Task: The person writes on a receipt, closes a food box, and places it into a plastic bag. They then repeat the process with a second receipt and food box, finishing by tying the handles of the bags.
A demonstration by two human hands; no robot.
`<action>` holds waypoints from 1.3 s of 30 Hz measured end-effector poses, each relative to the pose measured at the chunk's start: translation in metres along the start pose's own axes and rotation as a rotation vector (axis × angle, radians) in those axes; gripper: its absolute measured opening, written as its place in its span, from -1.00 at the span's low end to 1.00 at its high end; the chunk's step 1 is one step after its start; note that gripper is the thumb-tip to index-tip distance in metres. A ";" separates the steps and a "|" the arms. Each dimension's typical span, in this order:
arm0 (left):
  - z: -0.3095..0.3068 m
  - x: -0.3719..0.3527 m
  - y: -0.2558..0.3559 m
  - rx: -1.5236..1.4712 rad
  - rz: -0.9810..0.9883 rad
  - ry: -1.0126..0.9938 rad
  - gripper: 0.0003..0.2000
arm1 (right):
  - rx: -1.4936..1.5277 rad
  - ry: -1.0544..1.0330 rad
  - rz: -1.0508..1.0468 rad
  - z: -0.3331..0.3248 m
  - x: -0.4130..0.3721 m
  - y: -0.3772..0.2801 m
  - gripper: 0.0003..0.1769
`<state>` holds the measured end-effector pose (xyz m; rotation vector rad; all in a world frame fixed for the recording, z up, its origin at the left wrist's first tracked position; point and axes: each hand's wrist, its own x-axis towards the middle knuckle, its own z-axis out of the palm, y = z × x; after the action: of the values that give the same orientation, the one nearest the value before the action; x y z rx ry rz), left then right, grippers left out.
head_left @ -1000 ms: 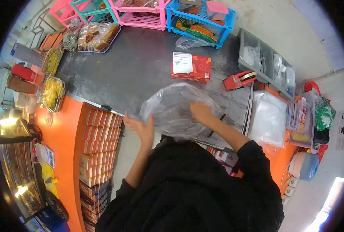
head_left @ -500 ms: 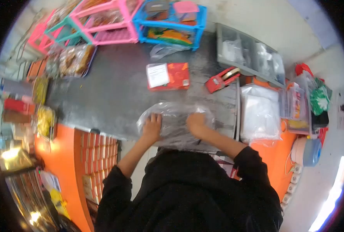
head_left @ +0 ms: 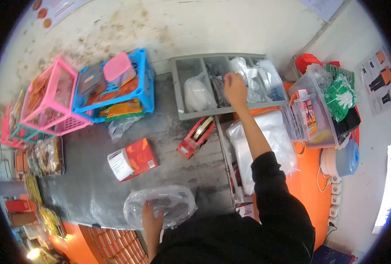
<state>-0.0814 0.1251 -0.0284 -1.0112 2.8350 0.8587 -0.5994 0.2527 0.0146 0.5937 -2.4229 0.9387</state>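
A clear plastic bag point(head_left: 178, 200) lies spread at the counter's near edge. My left hand point(head_left: 152, 218) rests on its left part, thumb apart from the fingers. My right hand point(head_left: 236, 90) is raised over the grey divided tray point(head_left: 178, 88), its fingers curled together above a compartment with dark packets point(head_left: 217, 83). Whatever is between those fingers, if anything, is hidden. White plastic packets point(head_left: 200, 93) fill the compartment to the left, and more clear packets point(head_left: 252, 79) lie to the right of the hand.
A red box point(head_left: 141, 157) with a white label and a red tape dispenser point(head_left: 196, 137) stand on the dark counter point(head_left: 85, 176). Stacked clear bags point(head_left: 272, 136) lie at right, beside a clear bin point(head_left: 325, 110). Blue point(head_left: 147, 83) and pink baskets point(head_left: 50, 103) stand at back left.
My right hand has left the plastic bag and reached up and right to the grey tray. My left hand stays at the bag. The view has turned toward the right.
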 end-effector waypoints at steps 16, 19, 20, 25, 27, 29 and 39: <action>-0.030 -0.032 0.022 0.132 -0.088 0.635 -0.83 | 0.058 -0.126 0.358 -0.114 0.018 0.112 -0.72; -0.013 -0.053 0.011 -0.041 -0.267 0.793 -0.77 | 0.617 -0.065 0.481 -0.133 -0.010 0.047 -0.79; -0.006 -0.059 0.008 -0.277 -0.387 0.893 -0.75 | 0.782 -0.034 0.453 -0.134 -0.028 0.031 -0.77; 0.017 -0.067 -0.038 -0.632 -0.410 0.511 -0.50 | 0.669 0.107 0.048 -0.139 -0.183 -0.166 -0.81; 0.018 -0.058 -0.035 -0.193 -0.393 0.563 -0.43 | 0.772 -0.580 -0.419 -0.121 -0.262 -0.203 -0.82; 0.019 -0.055 -0.047 -0.377 -0.391 0.579 -0.40 | 0.776 -1.100 -0.337 -0.070 -0.319 -0.229 -0.76; -0.040 -0.077 -0.056 -0.321 -0.346 0.532 -0.39 | 0.439 -0.858 -0.759 0.054 -0.183 -0.289 -0.06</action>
<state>0.0191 0.1134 -0.0076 -1.9661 2.8005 1.1696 -0.3116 0.0609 0.0212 2.2536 -2.2268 0.9665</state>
